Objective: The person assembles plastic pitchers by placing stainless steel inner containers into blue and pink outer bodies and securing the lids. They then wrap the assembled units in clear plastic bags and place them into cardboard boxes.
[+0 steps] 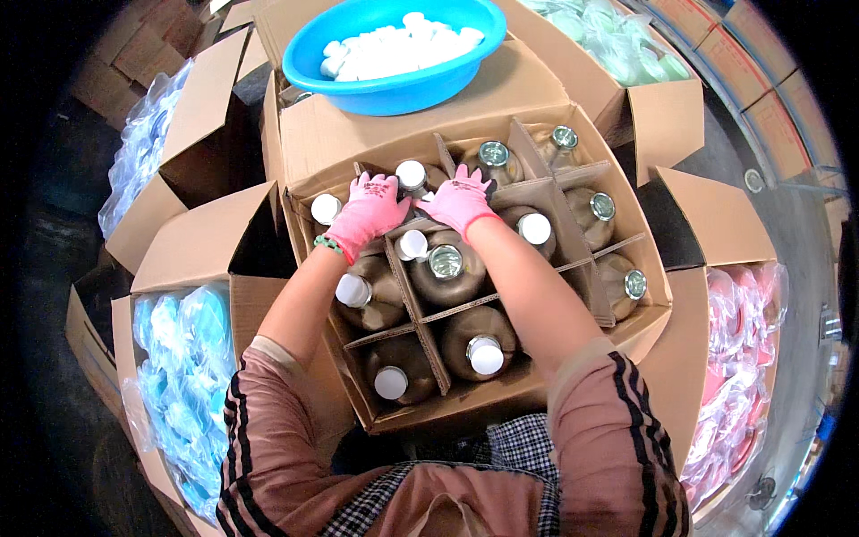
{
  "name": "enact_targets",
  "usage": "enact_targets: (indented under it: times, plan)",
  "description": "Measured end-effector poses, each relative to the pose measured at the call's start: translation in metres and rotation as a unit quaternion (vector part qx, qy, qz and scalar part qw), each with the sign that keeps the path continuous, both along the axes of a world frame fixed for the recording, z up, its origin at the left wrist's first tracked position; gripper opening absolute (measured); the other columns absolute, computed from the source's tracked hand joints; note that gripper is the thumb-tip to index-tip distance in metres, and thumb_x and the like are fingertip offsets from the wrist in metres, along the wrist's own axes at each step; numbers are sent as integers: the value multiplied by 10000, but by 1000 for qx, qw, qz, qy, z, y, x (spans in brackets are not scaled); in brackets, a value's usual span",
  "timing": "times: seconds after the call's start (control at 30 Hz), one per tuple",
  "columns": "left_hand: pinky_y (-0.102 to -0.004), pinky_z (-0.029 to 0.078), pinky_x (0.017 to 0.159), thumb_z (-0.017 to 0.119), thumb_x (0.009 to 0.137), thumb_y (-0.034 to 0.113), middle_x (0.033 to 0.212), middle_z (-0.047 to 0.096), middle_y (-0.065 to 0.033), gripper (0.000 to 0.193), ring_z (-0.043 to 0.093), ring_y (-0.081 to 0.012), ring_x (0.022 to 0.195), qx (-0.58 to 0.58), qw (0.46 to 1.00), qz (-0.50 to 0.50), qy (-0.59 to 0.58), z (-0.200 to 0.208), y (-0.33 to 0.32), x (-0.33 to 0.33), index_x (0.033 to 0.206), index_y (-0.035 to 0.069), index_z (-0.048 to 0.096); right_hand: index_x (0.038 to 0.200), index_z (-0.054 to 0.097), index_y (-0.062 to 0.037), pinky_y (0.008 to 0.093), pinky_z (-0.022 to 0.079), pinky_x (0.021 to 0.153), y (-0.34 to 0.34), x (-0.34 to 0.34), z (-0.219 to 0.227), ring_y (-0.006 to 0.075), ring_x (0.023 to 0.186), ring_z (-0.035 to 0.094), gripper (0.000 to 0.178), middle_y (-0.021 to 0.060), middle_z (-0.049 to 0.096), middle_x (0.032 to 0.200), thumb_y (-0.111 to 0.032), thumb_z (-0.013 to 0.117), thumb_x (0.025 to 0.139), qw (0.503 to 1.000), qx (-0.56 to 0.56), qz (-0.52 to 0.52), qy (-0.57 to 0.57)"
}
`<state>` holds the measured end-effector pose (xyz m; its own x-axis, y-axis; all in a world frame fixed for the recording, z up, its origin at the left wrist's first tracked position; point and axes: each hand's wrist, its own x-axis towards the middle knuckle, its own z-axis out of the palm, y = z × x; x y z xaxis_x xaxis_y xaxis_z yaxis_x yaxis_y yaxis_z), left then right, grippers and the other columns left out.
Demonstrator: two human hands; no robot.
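Pink gloves (376,224) cover the left hand (369,208) and the right hand (459,199). The hands reach to the far side of a big cardboard box (358,139), one on each side of a white-capped bottle (412,174). Both hands have bent fingers, a bit spread out. I can't tell if they grip anything, because some fingertips are hidden.

Cardboard walls (537,195) split the box into little rooms, and clear glass bottles stand in them. Some have white tops and some have bare mouths. Near the right wrist is an open bottle (452,286), with a white cap (412,244) just beside its mouth.

Behind the box, a blue tub (394,101) holds lots of white caps (403,49). Blue bagged things (183,358) fill a box on the left.
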<state>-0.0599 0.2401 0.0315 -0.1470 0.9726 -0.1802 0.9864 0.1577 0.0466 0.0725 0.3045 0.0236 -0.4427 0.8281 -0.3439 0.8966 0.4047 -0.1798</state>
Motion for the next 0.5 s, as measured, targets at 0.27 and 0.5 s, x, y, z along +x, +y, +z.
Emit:
enact_targets:
  times: [0.27, 0.5]
  plan:
    - [-498, 270, 955, 382, 804, 515, 1147, 495, -226, 602, 365, -397, 1155, -75, 996, 51, -15, 21, 3, 10, 1013, -14, 578, 1138, 540, -71, 497, 191, 1002, 4, -1, 11, 357, 1224, 258, 694, 153, 255, 1355, -547, 618, 639, 999, -34, -28, 14]
    - [-549, 134, 1005, 381, 778, 444, 1302, 373, -155, 558, 176, -433, 1250, -176, 983, 38, -39, 7, 1, 2, 1162, 60, 509, 1103, 541, -28, 449, 254, 982, -8, 20, 14, 336, 1185, 319, 671, 186, 338, 1276, -500, 642, 638, 986, 5, -20, 168]
